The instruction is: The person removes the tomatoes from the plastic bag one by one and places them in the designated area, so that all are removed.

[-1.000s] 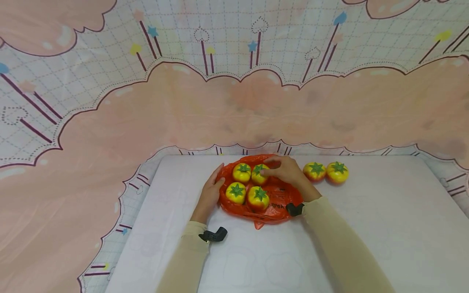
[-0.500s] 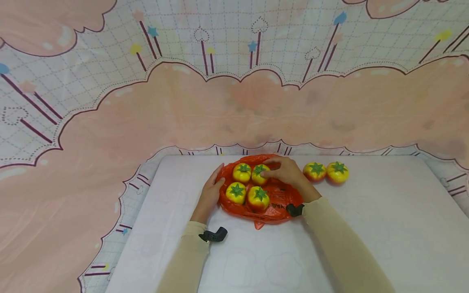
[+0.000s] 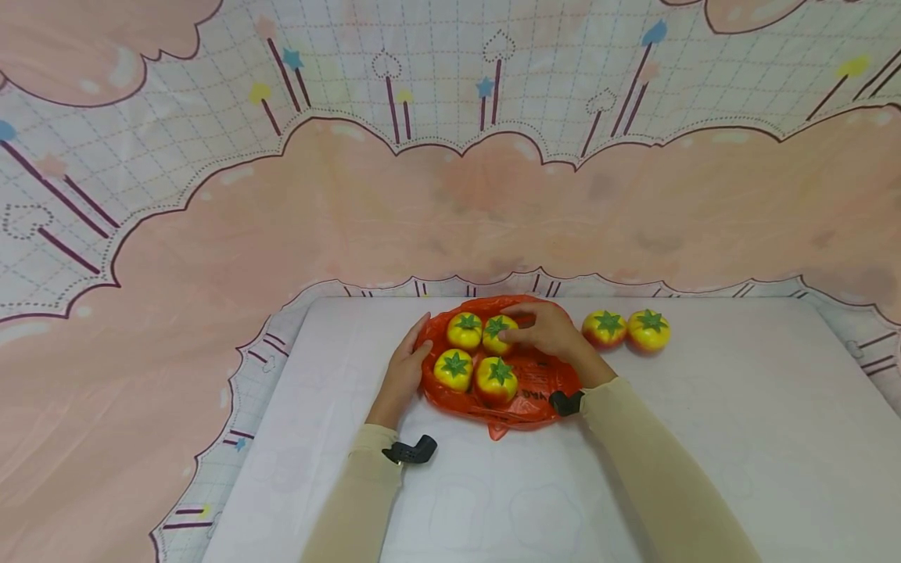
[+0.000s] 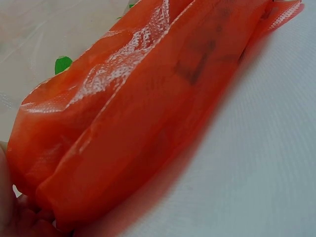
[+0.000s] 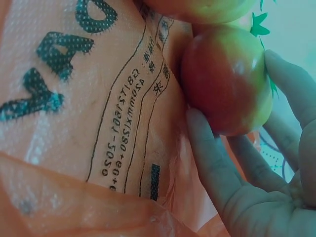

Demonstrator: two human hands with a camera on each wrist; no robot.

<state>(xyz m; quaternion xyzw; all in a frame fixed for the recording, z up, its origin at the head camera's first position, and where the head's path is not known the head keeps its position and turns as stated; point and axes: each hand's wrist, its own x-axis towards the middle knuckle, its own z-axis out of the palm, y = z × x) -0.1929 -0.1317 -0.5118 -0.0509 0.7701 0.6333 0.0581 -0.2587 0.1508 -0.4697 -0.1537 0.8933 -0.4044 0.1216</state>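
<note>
An opened red plastic bag (image 3: pixel 535 383) lies on the table with several yellow-red toy tomatoes in it. The left hand (image 3: pixel 408 367) grips the bag's left rim; in the left wrist view its fingers pinch the red plastic (image 4: pixel 123 148) at the lower left corner. At the bag's back right, the right hand (image 3: pixel 552 332) holds a tomato (image 3: pixel 498 335) by its side. Seen from the right wrist, fingers of the right hand (image 5: pixel 266 192) curve round that tomato (image 5: pixel 224 81), which rests against the bag and another tomato.
Two more tomatoes (image 3: pixel 604 330) (image 3: pixel 648 331) stand side by side on the white table (image 3: pixel 739 438), to the right of the bag. A patterned cloth (image 3: pixel 493 211) hangs behind the table's back edge. Black wrist devices (image 3: pixel 415 450) sit on both wrists.
</note>
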